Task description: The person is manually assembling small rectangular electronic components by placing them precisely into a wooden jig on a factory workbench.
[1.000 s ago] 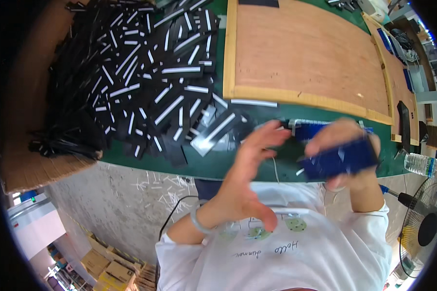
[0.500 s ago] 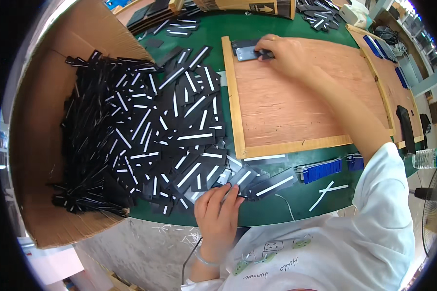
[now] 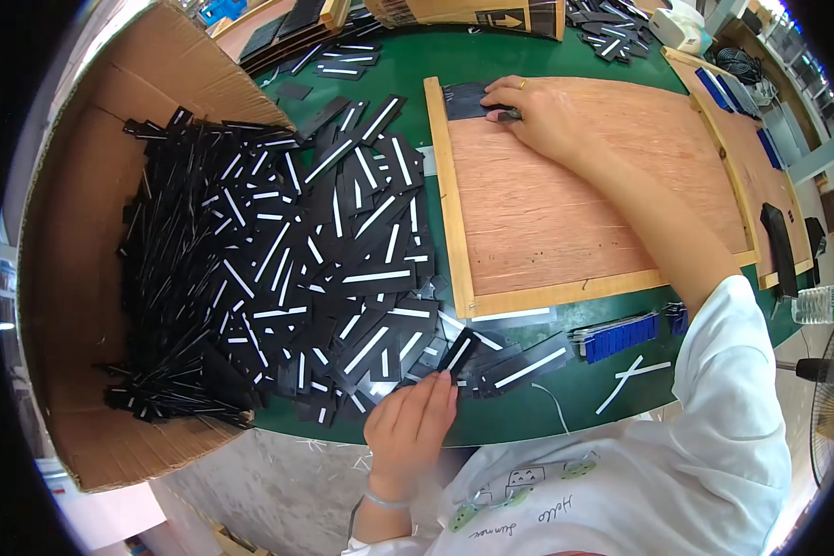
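Note:
My left hand (image 3: 410,428) is at the table's front edge, its fingers closed on the end of a small black piece with a white stripe (image 3: 459,352). That piece points away from me, over the near end of a loose pile of similar black pieces (image 3: 338,227). My right hand (image 3: 542,113) reaches across a wooden board with raised edges (image 3: 593,199). Its fingers are closed around a small black object (image 3: 507,116) whose kind I cannot make out. Under and beside these fingers, a flat dark piece (image 3: 464,102) lies in the board's far left corner.
A big cardboard box (image 3: 74,278) lies open at the left, with black pieces spilling out. Blue-ended strips (image 3: 621,337) sit in a row before the board, near crossed white strips (image 3: 632,373). A clear plastic bottle (image 3: 817,304) is at the right edge.
My left hand has turned the striped piece more upright and raised it off the pile. In the board's corner, the piece beside my right fingers looked pale and shiny before and looks dark now.

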Demonstrator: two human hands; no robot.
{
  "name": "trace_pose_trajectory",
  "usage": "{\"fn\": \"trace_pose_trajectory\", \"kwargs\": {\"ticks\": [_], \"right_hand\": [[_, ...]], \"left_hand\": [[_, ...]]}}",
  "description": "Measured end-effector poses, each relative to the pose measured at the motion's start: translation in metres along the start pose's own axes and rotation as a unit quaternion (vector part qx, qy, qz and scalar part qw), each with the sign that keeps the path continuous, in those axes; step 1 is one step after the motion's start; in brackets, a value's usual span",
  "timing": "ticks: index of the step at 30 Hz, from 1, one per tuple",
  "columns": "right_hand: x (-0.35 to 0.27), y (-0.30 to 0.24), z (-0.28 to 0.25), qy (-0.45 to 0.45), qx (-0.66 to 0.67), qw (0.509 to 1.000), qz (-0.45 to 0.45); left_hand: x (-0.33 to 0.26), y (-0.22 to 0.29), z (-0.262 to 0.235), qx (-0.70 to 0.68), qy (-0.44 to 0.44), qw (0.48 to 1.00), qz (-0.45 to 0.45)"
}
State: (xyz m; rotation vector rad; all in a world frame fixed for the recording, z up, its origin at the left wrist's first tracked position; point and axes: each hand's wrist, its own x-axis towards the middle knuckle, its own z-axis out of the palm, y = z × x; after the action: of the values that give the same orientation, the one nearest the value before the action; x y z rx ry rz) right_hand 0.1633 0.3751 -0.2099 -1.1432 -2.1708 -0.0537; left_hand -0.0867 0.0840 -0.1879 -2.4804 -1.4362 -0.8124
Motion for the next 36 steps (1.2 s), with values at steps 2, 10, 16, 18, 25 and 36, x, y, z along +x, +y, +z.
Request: {"fn": "trace_pose_trajectory", "kwargs": {"ticks": [2,10,16,18,25,36], "right_hand": [[0.001,-0.002,0.000,-0.002,-0.002,1.000,0.000],[-0.002,-0.012,-0.004,-0.063,-0.019,0.997,0.026],[0.008,-0.011,-0.011,-0.093,-0.034,0.993,0.061],[0.011,-0.012,-0.012,-0.089,-0.031,0.994,0.051],[-0.004,-0.098,-0.078,-0.081,0.006,0.993,-0.086],[-0.089,-0.202,-0.160,-0.160,0.177,0.950,-0.200]], "left_hand": [[-0.001,-0.001,-0.001,-0.003,-0.013,1.000,-0.017],[-0.008,-0.005,-0.005,-0.031,-0.006,0.998,-0.050],[-0.001,-0.005,-0.018,-0.073,0.058,0.995,-0.039],[-0.004,-0.002,-0.029,-0.123,0.094,0.986,-0.063],[0.000,0.019,-0.042,-0.195,0.092,0.959,-0.184],[0.011,0.087,-0.019,-0.701,0.132,0.648,-0.268]]}}
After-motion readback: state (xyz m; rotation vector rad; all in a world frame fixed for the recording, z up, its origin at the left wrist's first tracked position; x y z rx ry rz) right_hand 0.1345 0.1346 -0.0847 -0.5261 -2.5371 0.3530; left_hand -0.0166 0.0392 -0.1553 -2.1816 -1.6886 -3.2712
